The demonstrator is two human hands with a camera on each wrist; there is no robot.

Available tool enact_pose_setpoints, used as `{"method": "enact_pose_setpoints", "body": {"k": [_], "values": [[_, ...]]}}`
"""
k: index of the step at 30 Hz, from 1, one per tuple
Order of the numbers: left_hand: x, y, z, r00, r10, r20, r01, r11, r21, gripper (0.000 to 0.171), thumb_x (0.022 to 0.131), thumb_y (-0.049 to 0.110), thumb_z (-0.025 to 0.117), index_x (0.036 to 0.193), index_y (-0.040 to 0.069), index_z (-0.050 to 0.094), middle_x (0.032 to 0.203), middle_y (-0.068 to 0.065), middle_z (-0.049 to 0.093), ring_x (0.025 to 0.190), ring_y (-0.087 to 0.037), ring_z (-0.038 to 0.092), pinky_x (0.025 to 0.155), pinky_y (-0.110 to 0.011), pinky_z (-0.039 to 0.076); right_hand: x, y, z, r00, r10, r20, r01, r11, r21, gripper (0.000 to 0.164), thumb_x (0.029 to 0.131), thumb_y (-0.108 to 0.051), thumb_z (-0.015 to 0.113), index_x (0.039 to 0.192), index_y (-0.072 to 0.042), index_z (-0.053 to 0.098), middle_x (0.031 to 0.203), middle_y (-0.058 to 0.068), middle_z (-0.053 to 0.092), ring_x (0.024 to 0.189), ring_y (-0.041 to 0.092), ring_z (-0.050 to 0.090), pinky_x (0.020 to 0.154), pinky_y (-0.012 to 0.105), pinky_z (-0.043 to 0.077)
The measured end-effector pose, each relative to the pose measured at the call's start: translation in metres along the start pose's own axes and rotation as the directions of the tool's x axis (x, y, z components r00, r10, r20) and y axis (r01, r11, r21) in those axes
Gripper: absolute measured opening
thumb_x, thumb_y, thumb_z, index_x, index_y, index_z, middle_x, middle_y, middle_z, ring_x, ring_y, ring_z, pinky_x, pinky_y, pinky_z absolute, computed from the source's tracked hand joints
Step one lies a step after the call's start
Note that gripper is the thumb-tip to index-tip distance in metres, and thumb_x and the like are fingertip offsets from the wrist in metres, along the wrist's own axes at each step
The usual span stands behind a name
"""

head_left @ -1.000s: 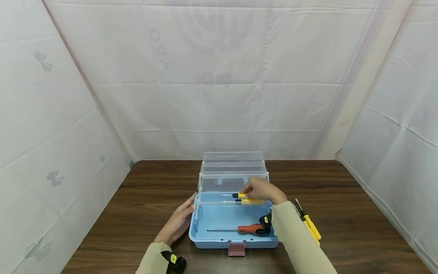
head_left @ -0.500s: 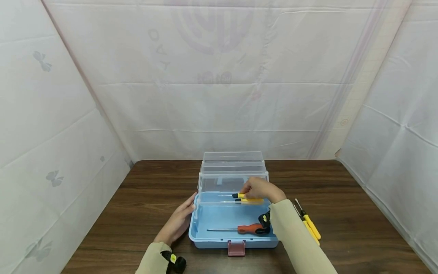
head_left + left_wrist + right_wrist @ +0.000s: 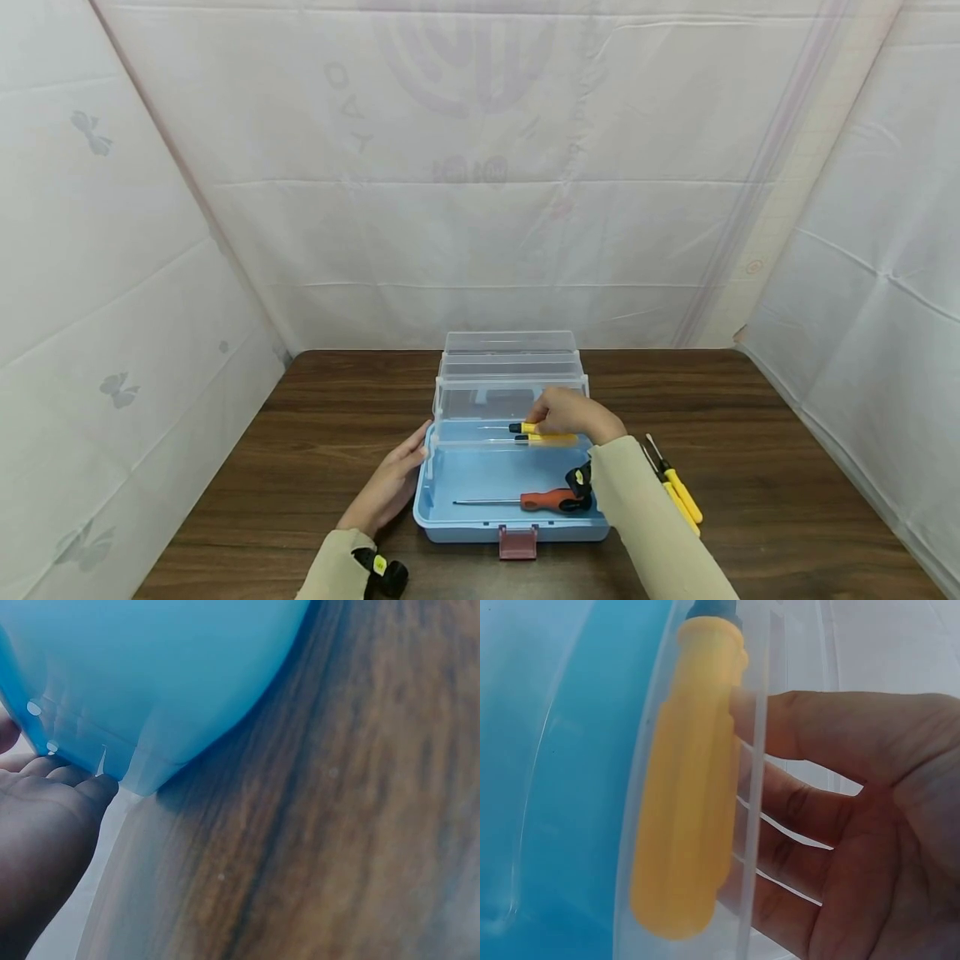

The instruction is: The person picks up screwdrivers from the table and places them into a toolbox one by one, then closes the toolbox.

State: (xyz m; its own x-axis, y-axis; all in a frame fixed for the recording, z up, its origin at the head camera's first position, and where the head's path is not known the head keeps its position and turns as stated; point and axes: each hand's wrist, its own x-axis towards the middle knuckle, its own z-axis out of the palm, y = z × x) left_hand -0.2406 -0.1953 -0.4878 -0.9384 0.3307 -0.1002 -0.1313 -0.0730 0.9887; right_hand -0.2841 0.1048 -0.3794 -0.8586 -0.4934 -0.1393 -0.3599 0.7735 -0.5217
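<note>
A blue toolbox point(image 3: 480, 475) with a clear lid and clear upper tray point(image 3: 510, 404) stands open on the table. Inside lies an orange-handled screwdriver point(image 3: 551, 500), its shaft pointing left. My right hand point(image 3: 573, 415) reaches into the tray and pinches a screwdriver with a yellow handle point(image 3: 529, 428) and black collar. Just in front of it, a second yellow-handled screwdriver point(image 3: 553, 440) lies behind the tray wall. The right wrist view shows a yellow handle point(image 3: 686, 787) through clear plastic, with thumb and fingers beside it. My left hand point(image 3: 386, 487) rests along the toolbox's left side, fingers extended.
Two more yellow-handled screwdrivers point(image 3: 678, 498) lie on the wooden table point(image 3: 315, 433) to the right, beside my right sleeve. A pink latch point(image 3: 517, 544) hangs from the toolbox front. White sheeting point(image 3: 480, 250) closes off the back and both sides.
My right forearm shifts very slightly left. The hand keeps its place at the tray with the screwdriver, and the left hand stays against the toolbox.
</note>
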Motion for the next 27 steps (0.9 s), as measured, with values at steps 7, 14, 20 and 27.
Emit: {"method": "enact_pose_setpoints", "body": {"k": [7,14,20,27], "values": [[0.0003,-0.0012,-0.0013,1.000,0.003,-0.005,-0.003,1.000,0.000,0.066,0.100,0.028,0.048,0.154,0.008,0.016,0.162,-0.015,0.006,0.149,-0.034,0.003,0.118,-0.051,0.008,0.0008,-0.0004,0.0011,1.000,-0.001,-0.007,0.001,1.000,-0.002,0.016,0.085,-0.001,0.066,0.097,-0.005,0.075,0.091,0.004,0.071,0.076,0.015,0.056,0.078,0.037,0.054],[0.0000,-0.0002,-0.0010,1.000,-0.001,-0.010,0.002,1.000,0.006,0.067,0.100,0.029,0.048,0.154,0.008,0.016,0.162,-0.014,0.006,0.149,-0.034,0.003,0.118,-0.051,0.007,0.0008,0.0003,0.0022,1.000,-0.005,-0.012,0.005,1.000,0.006,0.016,0.085,-0.001,0.065,0.097,-0.005,0.075,0.090,0.004,0.071,0.076,0.015,0.056,0.077,0.036,0.054],[-0.0003,0.0004,-0.0008,1.000,-0.001,-0.018,0.001,1.000,0.003,0.067,0.100,0.029,0.049,0.154,0.007,0.016,0.162,-0.015,0.007,0.149,-0.034,0.003,0.118,-0.051,0.007,-0.0003,0.0004,0.0019,0.999,-0.025,-0.023,0.026,1.000,0.010,0.014,0.086,-0.002,0.066,0.097,-0.003,0.075,0.090,0.005,0.071,0.077,0.015,0.056,0.077,0.036,0.054],[-0.0002,-0.0006,-0.0019,1.000,0.001,-0.011,-0.001,1.000,-0.010,0.066,0.100,0.027,0.047,0.154,0.006,0.016,0.162,-0.015,0.007,0.149,-0.034,0.004,0.118,-0.051,0.007,-0.0013,0.0012,0.0032,0.999,-0.012,-0.036,0.013,1.000,0.025,0.015,0.086,-0.003,0.066,0.098,-0.004,0.075,0.090,0.004,0.070,0.080,0.015,0.058,0.078,0.037,0.055]]}}
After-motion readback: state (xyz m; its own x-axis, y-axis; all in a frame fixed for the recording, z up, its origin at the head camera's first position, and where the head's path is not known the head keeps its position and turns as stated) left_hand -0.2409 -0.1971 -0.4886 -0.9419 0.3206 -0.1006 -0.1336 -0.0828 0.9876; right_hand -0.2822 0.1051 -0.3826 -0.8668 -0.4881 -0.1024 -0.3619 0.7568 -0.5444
